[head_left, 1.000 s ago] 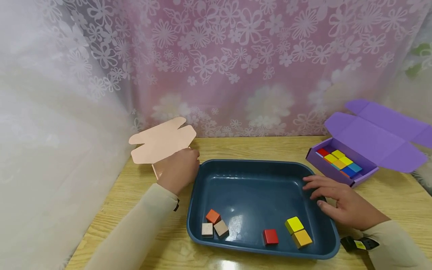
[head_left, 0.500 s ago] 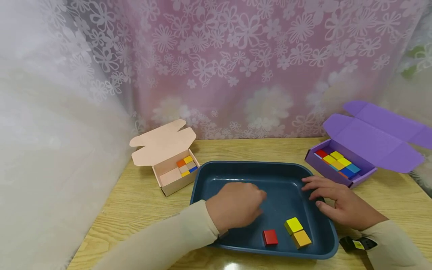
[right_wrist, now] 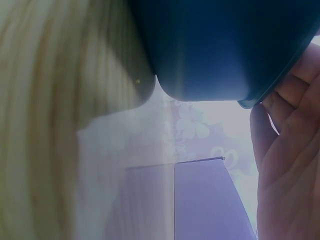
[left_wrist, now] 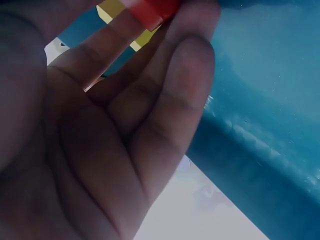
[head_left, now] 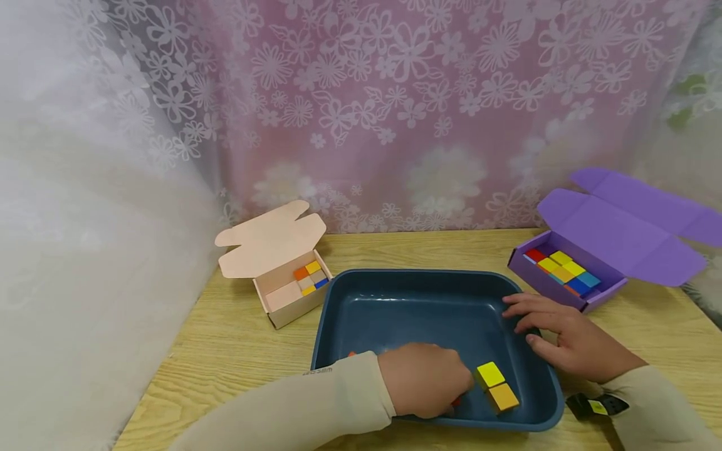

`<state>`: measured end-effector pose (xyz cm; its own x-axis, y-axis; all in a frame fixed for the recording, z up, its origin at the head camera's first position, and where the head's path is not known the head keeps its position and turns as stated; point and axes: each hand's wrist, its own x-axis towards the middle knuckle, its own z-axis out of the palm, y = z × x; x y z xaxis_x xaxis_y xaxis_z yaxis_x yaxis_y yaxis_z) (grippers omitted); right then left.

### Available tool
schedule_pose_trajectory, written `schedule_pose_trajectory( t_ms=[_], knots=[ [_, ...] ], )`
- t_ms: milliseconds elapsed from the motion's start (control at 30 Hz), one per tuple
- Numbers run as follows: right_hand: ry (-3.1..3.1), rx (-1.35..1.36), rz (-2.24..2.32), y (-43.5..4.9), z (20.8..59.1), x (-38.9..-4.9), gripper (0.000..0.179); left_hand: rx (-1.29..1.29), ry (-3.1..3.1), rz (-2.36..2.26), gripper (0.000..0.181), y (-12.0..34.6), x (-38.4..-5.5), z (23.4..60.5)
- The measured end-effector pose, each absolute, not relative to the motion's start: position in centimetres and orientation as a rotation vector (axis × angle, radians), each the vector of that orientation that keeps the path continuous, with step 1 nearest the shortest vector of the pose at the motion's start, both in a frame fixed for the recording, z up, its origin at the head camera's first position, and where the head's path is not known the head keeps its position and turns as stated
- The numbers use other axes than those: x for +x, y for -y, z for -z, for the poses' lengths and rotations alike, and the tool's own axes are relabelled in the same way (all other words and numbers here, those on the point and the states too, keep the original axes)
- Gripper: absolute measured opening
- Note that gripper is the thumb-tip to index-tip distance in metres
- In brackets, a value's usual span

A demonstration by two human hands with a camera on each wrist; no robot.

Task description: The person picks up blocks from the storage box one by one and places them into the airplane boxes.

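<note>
My left hand (head_left: 423, 381) reaches down into the dark blue tray (head_left: 417, 316), its fingertips and thumb at a red cube (left_wrist: 152, 11), which they pinch in the left wrist view. In the head view the hand covers most of that cube. Just right of it lie a bright yellow cube (head_left: 491, 374) and an orange-yellow cube (head_left: 504, 398). An orange cube (head_left: 352, 354) barely peeks out behind my left sleeve. My right hand (head_left: 572, 338) rests on the tray's right rim, with relaxed fingers reaching over it.
Left behind the tray stands an open beige box (head_left: 282, 299) partly filled with coloured cubes. An open purple box (head_left: 536, 275) with more cubes stands behind the right hand, its lid folded back. A flowered curtain (head_left: 366, 125) hangs behind the wooden table (head_left: 225, 351).
My left hand has come from the beige box, across the tray, down to the red cube. Cubes in the beige box came into view. The right hand stays on the rim.
</note>
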<state>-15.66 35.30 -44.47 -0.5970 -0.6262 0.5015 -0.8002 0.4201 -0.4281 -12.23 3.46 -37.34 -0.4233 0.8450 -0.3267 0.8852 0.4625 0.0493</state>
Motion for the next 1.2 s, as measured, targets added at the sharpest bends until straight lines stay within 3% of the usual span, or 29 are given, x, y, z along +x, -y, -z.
schedule_pose_trajectory(
  t_ms=[367,633,900,1200],
  knots=[
    [2.439,1.218,-0.949,-35.2,44.2,-15.4,0.053,1.360,-2.468,-0.061,0.028,-0.4,-13.8,34.4],
    [2.442,1.213,-0.949,-35.2,44.4,-15.7,0.052,1.127,-2.692,-0.263,0.021,6.6,-16.9,32.0],
    [2.421,1.225,-0.947,-35.4,44.4,-15.7,0.053,0.770,-2.875,-0.322,0.021,14.9,-20.3,32.4],
    [2.401,1.241,-0.977,-35.0,44.7,-15.8,0.056,0.458,-2.839,-0.317,0.037,20.2,-23.1,34.7]
  ],
)
